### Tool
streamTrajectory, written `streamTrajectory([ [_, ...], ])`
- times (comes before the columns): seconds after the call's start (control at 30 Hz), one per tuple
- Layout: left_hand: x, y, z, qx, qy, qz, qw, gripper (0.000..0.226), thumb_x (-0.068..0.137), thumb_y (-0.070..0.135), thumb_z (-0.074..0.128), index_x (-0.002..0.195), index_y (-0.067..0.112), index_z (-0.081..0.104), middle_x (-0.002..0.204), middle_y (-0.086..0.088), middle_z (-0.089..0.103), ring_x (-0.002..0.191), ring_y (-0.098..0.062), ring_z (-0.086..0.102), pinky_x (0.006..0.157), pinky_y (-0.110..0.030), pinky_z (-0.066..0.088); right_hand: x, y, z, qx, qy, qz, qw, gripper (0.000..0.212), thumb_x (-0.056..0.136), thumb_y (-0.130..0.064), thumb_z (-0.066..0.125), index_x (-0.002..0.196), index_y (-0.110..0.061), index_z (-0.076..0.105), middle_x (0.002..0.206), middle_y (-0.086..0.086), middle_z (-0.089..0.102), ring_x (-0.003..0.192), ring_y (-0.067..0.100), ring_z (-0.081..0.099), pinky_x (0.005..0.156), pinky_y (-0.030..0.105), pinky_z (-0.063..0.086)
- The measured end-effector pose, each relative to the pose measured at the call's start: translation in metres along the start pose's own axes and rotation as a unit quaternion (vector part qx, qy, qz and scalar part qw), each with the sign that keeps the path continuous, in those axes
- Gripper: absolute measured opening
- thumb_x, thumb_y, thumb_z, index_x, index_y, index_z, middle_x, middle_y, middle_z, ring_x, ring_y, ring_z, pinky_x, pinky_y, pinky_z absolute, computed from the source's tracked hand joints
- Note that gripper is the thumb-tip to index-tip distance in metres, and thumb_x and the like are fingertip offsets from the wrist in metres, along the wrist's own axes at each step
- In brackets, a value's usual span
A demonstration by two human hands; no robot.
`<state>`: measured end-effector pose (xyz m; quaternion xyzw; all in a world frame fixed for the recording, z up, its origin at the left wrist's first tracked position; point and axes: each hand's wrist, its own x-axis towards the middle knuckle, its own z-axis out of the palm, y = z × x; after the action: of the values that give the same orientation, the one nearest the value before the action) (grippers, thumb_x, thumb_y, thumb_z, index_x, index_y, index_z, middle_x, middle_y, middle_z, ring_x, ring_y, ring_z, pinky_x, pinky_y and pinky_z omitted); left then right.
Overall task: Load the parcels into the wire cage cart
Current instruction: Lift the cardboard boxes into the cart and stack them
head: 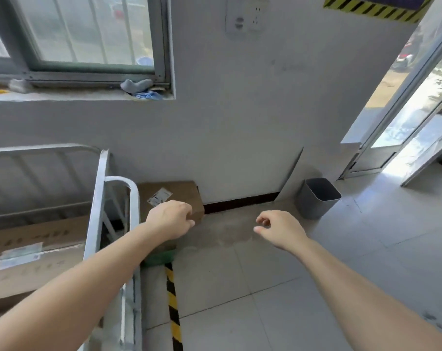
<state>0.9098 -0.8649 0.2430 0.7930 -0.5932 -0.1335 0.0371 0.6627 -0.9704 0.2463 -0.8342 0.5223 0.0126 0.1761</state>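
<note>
A brown cardboard parcel (183,195) with a white label stands on the floor against the white wall, just right of the wire cage cart (97,198). My left hand (169,219) reaches over the cart's corner and grips the parcel's near right edge, fingers curled over it. My right hand (280,230) hovers above the floor to the right of the parcel, fingers loosely curled and holding nothing. Inside the cart lie large flat cardboard boxes (35,252) with labels.
A grey waste bin (316,198) stands by the wall at the right. Something green (160,257) lies under the parcel's near side. Yellow-black tape (173,305) runs along the floor beside the cart. An open glass door (397,117) is at the far right.
</note>
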Motion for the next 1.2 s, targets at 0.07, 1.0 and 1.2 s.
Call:
streamTrajectory([
  [0.07, 0.011, 0.005, 0.008, -0.009, -0.004, -0.029, 1.0, 0.031, 0.094, 0.042, 0.053, 0.117, 0.024, 0.062, 0.117, 0.0, 0.064, 0.107, -0.024, 0.059, 0.084, -0.034, 0.05, 0.026, 0.009, -0.001, -0.001, -0.014, -0.017, 1.0, 0.027, 0.089, -0.039, 0.062, 0.111, -0.025, 0.067, 0.111, -0.005, 0.066, 0.105, 0.017, 0.06, 0.085, 0.029, 0.047],
  [1.0, 0.286, -0.137, 0.137, -0.157, -0.105, -0.392, 0.9, 0.024, 0.095, 0.035, 0.053, 0.11, 0.019, 0.064, 0.102, 0.0, 0.066, 0.093, -0.018, 0.062, 0.077, -0.032, 0.055, 0.454, -0.022, 0.111, -0.04, -0.266, -0.107, 0.957, 0.031, 0.09, -0.039, 0.062, 0.116, -0.023, 0.065, 0.115, -0.005, 0.067, 0.108, 0.017, 0.06, 0.084, 0.027, 0.045],
  [1.2, 0.329, -0.188, 0.192, -0.17, -0.113, -0.445, 0.872, 0.022, 0.093, 0.032, 0.054, 0.104, 0.016, 0.065, 0.096, -0.002, 0.063, 0.089, -0.021, 0.06, 0.075, -0.036, 0.055, 0.519, -0.027, 0.184, -0.03, -0.321, -0.067, 0.944, 0.029, 0.091, -0.039, 0.06, 0.11, -0.018, 0.067, 0.113, 0.001, 0.068, 0.105, 0.021, 0.062, 0.075, 0.025, 0.041],
])
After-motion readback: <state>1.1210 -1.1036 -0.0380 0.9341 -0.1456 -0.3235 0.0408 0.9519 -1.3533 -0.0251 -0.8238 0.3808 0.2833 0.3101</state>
